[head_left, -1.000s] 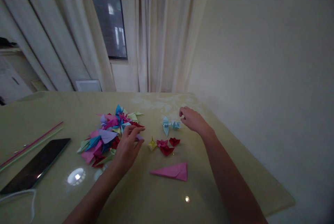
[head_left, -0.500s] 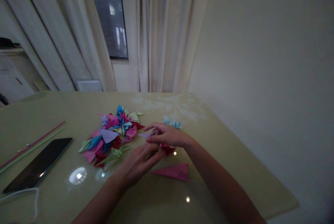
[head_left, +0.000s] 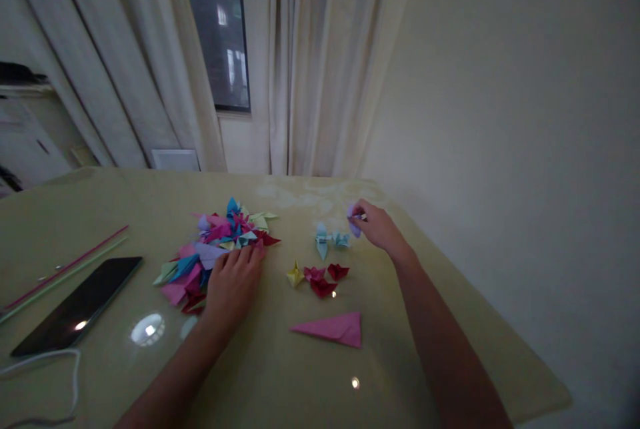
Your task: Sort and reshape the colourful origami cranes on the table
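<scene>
My right hand (head_left: pixel 374 223) is raised over the far right of the table, thumb and fingertips pinching a small lilac folded-paper piece (head_left: pixel 354 227) that looks like an origami crane. My left hand (head_left: pixel 236 282) rests palm down at the near right edge of a pile of colourful origami cranes (head_left: pixel 215 227). Its fingers lie over the pile and their tips are partly hidden. Between the hands sit light blue folded pieces (head_left: pixel 321 239), a yellow one (head_left: pixel 295 274) and several red and pink ones (head_left: pixel 323 287). Nearer to me lies a pink folded paper wedge (head_left: pixel 335 329).
On the left are a dark phone or tablet (head_left: pixel 80 305), a white cable (head_left: pixel 75 382), and two thin sticks, one pink (head_left: pixel 75 261) and one pale green (head_left: pixel 70 275). The glossy table (head_left: pixel 450 349) runs along the wall (head_left: pixel 500 115) at right. Curtains (head_left: pixel 330 82) hang behind.
My hands have parted from the middle. The right moved up and right with the lilac piece; the left moved left onto the pile. The yellow and red pieces are now uncovered.
</scene>
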`<state>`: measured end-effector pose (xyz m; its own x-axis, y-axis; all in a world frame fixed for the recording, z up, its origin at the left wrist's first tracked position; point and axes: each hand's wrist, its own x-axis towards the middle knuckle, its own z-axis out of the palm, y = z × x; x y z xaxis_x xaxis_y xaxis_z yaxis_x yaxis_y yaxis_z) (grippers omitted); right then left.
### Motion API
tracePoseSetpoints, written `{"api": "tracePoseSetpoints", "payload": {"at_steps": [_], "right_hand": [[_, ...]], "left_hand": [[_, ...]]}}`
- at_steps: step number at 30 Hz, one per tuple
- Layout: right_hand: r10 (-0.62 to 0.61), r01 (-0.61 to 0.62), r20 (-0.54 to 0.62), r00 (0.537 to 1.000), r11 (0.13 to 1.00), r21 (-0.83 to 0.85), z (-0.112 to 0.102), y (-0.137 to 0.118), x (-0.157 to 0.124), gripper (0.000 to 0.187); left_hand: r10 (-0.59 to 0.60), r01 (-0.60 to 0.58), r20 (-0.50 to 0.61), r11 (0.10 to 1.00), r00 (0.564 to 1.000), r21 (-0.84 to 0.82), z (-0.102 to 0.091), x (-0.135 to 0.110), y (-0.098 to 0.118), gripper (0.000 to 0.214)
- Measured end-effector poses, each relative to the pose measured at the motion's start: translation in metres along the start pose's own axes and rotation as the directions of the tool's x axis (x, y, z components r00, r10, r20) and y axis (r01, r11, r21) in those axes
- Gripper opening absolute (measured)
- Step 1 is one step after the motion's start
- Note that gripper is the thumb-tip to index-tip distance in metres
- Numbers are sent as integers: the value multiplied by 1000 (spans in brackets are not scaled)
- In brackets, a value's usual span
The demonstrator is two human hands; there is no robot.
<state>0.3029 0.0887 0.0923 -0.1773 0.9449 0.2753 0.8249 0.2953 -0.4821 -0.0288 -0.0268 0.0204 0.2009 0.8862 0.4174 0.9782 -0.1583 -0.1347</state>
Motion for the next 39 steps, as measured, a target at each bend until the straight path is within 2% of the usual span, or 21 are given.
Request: {"api": "tracePoseSetpoints", "payload": {"at_steps": [1,3,8,12,16,19,21,23,24,26,27,29,31,33,35,36,37,39], "right_hand": [[80,-77,15,997,986,-151,-4,10,0,8],[191,-166,51,980,937,-308,-7,25,0,8],[224,-171,137,965,932,-321,-2,37,1,5],[238,-178,178,955,938,-298,-2,33,1,9],[249,-178,230,941,940,-292,-8,31,-4,15],[250,-172,231,940,935,-310,-15,30,-6,22],[235,-163,197,952,932,-325,-21,24,-7,28],[165,-116,154,974,951,-285,-25,11,-7,21],[105,-71,140,985,971,-229,-26,1,-8,15],[-104,100,116,988,994,35,-23,-25,-12,9],[-193,169,134,972,970,172,-20,-39,-15,12],[-318,218,224,921,899,381,-10,-66,-22,20],[-399,219,297,867,842,492,2,-86,-29,20],[-440,239,292,849,813,531,13,-96,-32,12],[-440,277,229,868,814,511,21,-97,-32,7],[-429,299,187,884,825,479,24,-96,-30,7],[-415,320,146,898,844,431,28,-93,-28,6],[-379,342,85,921,895,287,35,-86,-24,6]], "left_hand": [[-22,22,53,1000,998,12,2,1,-4,38],[-49,50,134,999,990,-6,5,3,-10,37],[-114,139,182,981,977,-132,4,9,-18,28],[-169,192,111,950,979,-247,5,10,-24,31],[-245,187,-75,875,967,-446,6,14,-28,35],[-341,172,-137,733,930,-659,3,17,-25,39],[-395,159,-120,606,911,-780,0,19,-20,42],[-422,143,-77,464,903,-874,-3,18,-13,43],[-422,134,-47,387,905,-912,-4,18,-8,43],[-390,110,13,227,921,-968,-6,16,3,41],[-364,98,35,156,931,-983,-6,15,9,40],[-315,83,62,54,947,-995,-9,12,20,37],[-265,75,68,17,962,-997,-11,10,29,34],[-205,69,61,31,977,-997,-13,10,32,30],[-174,61,38,132,984,-989,-11,10,29,30],[-177,54,11,238,984,-970,-9,10,25,31],[-188,49,-26,382,982,-923,-5,10,20,32],[-189,62,-100,699,977,-713,3,10,10,36]]}}
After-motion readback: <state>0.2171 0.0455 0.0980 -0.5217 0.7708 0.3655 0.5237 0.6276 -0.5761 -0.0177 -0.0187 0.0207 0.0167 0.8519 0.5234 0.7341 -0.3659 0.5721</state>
